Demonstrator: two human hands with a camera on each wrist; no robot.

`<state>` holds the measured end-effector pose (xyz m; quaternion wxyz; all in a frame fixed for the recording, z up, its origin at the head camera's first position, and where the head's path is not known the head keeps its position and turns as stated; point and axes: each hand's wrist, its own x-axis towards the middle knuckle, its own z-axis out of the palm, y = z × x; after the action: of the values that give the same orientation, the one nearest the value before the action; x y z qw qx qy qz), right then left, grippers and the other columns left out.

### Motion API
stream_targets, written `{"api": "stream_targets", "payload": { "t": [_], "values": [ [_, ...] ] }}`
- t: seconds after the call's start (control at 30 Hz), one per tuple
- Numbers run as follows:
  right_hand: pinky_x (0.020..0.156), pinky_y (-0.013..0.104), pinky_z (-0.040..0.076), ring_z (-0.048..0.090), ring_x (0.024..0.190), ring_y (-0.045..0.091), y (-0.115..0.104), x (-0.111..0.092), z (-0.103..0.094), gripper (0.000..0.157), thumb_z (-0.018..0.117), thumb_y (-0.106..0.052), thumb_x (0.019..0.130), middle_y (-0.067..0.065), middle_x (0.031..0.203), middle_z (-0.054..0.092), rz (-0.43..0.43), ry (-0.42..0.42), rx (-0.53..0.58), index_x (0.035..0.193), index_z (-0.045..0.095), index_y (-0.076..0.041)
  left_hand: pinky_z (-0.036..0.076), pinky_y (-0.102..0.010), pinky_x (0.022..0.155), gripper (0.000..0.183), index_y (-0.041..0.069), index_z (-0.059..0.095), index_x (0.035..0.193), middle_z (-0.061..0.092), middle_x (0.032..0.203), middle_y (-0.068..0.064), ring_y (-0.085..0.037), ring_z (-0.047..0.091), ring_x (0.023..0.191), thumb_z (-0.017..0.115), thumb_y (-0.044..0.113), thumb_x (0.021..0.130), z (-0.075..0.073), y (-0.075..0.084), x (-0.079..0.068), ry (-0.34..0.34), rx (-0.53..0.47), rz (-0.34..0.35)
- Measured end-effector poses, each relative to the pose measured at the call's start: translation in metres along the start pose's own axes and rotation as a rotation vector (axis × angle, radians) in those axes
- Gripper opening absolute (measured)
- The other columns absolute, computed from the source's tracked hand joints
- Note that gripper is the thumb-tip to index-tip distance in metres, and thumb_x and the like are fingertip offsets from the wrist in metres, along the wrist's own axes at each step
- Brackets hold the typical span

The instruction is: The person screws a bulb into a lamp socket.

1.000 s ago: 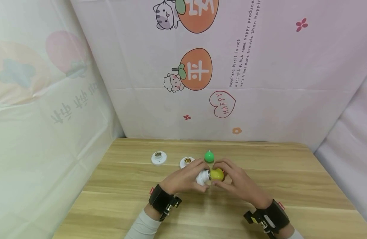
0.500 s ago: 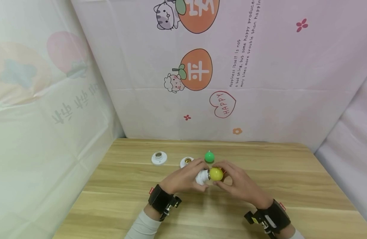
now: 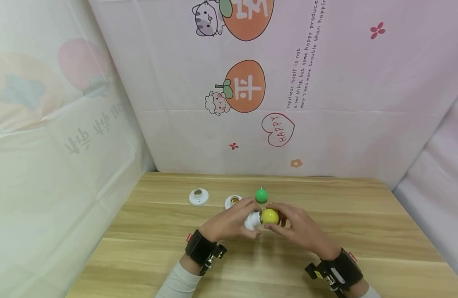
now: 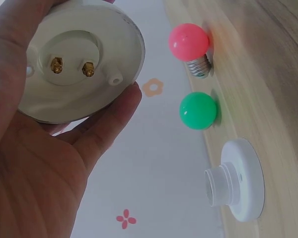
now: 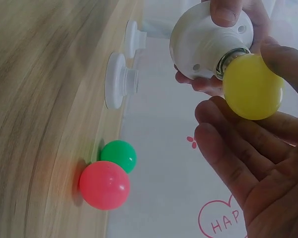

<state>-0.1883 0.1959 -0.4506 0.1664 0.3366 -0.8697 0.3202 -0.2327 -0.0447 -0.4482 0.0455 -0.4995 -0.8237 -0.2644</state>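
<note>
My left hand [image 3: 234,221] grips a white lamp socket [image 3: 252,221] by its round base. The left wrist view shows the hollow underside of that socket, with two brass terminals. My right hand [image 3: 297,227] holds a yellow light bulb [image 5: 253,87] between the thumb on one side and fingers on the other. The bulb's metal screw base sits at the socket's mouth, with part of the metal still showing. Both things are held up over the table, the bulb pointing to the right in the head view.
Two more white sockets, a left one [image 3: 198,197] and a nearer one [image 3: 233,202], stand on the wooden table [image 3: 169,248]. A green bulb [image 3: 261,195] and a red bulb [image 5: 105,185] lie behind the hands. A printed cloth [image 3: 184,136] hangs at the back.
The fingers of my right hand have shifted round the yellow bulb, baring more of its globe. My left hand and the socket stay in nearly the same place.
</note>
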Motion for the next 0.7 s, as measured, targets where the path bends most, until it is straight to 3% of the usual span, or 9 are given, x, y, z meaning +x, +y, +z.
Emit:
{"api": "stream_targets", "payload": {
  "t": [0.3, 0.5, 0.7],
  "values": [
    [0.062, 0.022, 0.054, 0.057, 0.087, 0.007, -0.0005, 0.0018, 0.0018, 0.057, 0.075, -0.028, 0.082, -0.007, 0.123, 0.053, -0.067, 0.057, 0.038, 0.131, 0.052, -0.011, 0.043, -0.013, 0.084, 0.052, 0.021, 0.052, 0.121, 0.046, 0.12, 0.011, -0.004, 0.042, 0.105, 0.074, 0.038, 0.077, 0.0002, -0.0001, -0.0004, -0.003, 0.02, -0.012],
    [0.067, 0.025, 0.055, 0.055, 0.095, 0.005, -0.0047, 0.0042, 0.0005, 0.047, 0.077, -0.022, 0.081, -0.008, 0.123, 0.053, -0.129, 0.064, 0.06, 0.122, 0.058, -0.013, 0.043, -0.013, 0.086, 0.053, 0.021, 0.052, 0.121, 0.046, 0.12, 0.011, -0.003, 0.042, 0.106, 0.074, 0.038, 0.077, 0.0007, -0.0002, -0.0005, -0.006, 0.014, -0.02],
    [0.072, 0.025, 0.055, 0.056, 0.103, 0.009, -0.0034, 0.0033, 0.0002, 0.057, 0.08, -0.015, 0.074, -0.003, 0.126, 0.054, -0.153, 0.057, 0.049, 0.126, 0.057, -0.011, 0.043, -0.013, 0.087, 0.054, 0.02, 0.053, 0.122, 0.047, 0.12, 0.01, -0.003, 0.043, 0.107, 0.076, 0.037, 0.076, 0.0001, 0.0001, -0.0008, 0.002, 0.0, -0.021]
  ]
}}
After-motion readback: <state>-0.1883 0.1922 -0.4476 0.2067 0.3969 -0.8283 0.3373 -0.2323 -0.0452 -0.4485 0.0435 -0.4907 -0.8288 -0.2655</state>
